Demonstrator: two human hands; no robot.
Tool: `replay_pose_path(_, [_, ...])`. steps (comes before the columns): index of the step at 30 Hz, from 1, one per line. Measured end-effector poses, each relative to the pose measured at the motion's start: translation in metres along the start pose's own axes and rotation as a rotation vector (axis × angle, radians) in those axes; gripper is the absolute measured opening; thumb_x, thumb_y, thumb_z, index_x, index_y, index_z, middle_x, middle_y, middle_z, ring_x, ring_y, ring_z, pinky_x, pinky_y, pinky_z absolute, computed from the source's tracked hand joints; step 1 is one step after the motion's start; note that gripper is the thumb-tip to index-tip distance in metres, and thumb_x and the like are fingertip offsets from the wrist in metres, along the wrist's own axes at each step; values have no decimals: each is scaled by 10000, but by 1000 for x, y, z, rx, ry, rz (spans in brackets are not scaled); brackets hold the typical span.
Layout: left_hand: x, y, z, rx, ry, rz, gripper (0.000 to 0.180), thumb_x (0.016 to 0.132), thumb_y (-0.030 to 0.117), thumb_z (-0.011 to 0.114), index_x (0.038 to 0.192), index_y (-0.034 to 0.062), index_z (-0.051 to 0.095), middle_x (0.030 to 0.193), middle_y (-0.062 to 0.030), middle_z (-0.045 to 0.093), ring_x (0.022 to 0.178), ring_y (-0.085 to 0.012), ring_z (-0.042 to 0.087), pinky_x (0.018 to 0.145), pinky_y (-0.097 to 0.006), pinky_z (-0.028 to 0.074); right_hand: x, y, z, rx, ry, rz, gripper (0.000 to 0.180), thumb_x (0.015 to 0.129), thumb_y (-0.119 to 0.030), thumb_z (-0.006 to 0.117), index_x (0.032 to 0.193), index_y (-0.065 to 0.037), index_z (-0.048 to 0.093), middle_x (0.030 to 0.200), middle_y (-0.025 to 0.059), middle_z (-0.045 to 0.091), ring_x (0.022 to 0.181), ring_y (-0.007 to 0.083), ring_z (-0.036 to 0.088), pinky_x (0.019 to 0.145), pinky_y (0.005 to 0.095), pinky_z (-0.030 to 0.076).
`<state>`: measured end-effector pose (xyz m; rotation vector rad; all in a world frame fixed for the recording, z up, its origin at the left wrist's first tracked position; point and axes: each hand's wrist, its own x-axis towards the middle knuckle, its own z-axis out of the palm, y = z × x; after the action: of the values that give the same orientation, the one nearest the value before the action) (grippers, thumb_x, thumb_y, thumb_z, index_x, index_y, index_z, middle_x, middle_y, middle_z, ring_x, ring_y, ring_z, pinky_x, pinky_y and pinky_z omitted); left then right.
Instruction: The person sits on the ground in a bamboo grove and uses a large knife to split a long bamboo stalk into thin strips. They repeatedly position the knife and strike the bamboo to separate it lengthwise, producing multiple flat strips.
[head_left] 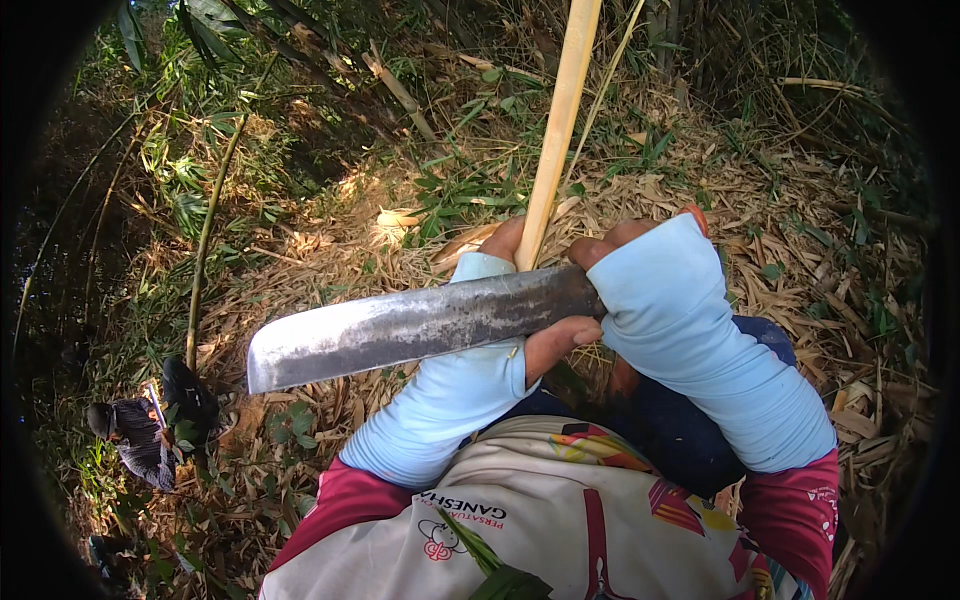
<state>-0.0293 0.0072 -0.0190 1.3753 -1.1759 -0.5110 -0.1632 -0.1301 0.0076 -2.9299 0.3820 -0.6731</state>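
My right hand [655,270], in a light blue fingerless sleeve, is closed around the handle end of a machete [420,325]. Its wide, worn grey blade points left, with a squared tip, and lies across the front of my left hand [500,370]. That hand wears the same kind of sleeve and is closed on a pale split bamboo strip [560,120], which rises away from me to the top edge. The blade hides part of the left palm and the strip's lower end. A small orange-red bit shows beyond my right hand; I cannot tell what it is.
Dry leaves and bamboo litter [780,240] cover the ground. A thin bamboo stem [205,250] stands at the left. Another person [145,440] in dark clothes is at the lower left. A cut stump [400,95] leans among the plants at the back.
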Motion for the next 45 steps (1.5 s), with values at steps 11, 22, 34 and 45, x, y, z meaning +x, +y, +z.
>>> replay_pose_path(11, [-2,13,-1,242,16,-4,807,746,279,884,1316,-44,414,1025,-99,618,906,-147,603,774,-294,504,1,-1,-4,-17,-45,16,154,864,-273,573,963,-188,656,755,13,604,692,201,643,617,451,428])
replay_pose_path(22, [0,21,-1,283,1,-123,791,721,440,878,1199,-39,469,1062,-92,556,963,-166,561,848,-301,468,-1,-1,-4,-18,-40,20,175,878,-275,580,1005,-192,667,769,10,621,707,207,650,627,479,423])
replay_pose_path(34, [-1,18,-4,360,-30,-44,675,732,407,878,1122,-29,540,1035,-85,570,934,-165,573,823,-306,476,1,-1,-6,-36,-66,33,196,902,-318,568,1011,-188,666,795,12,636,734,213,662,696,580,434])
replay_pose_path(45, [-5,7,2,275,8,-129,611,764,337,863,1134,-26,539,1019,-93,619,926,-147,590,835,-295,474,-1,5,4,-94,-16,23,201,876,-286,560,1011,-173,658,802,29,638,753,227,670,713,585,441])
